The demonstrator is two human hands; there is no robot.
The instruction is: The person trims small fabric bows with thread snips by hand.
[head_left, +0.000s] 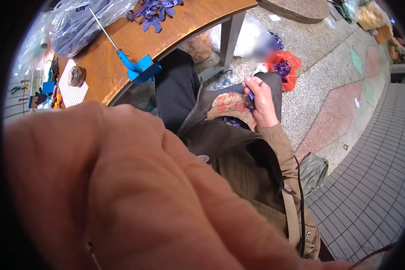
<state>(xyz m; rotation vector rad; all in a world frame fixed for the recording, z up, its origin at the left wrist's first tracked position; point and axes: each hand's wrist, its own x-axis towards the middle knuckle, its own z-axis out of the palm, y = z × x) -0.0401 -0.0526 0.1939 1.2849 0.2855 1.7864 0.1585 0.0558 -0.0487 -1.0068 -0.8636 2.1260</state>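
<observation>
My left hand (135, 189) fills the lower left, very close to the camera. Its fingers look bent and pressed together, but their tips and anything they grip are hidden. Farther off, over my lap, my right hand (262, 96) is closed around a dark blue striped fabric piece (250, 100), which pokes out below the thumb. Beside that hand, a beige sheet with red writing (227, 105) lies on my lap. More purple-blue fabric (233, 121) shows just under its edge.
On the wooden table (191, 22) are striped fabric pieces (156, 12), a blue tool with a metal rod (141, 69), a brown roll (77, 76) and a clear plastic bag (78, 31). A red bag (292, 81) of purple pieces stands on the floor. A grey-green cloth (314, 171) lies at right.
</observation>
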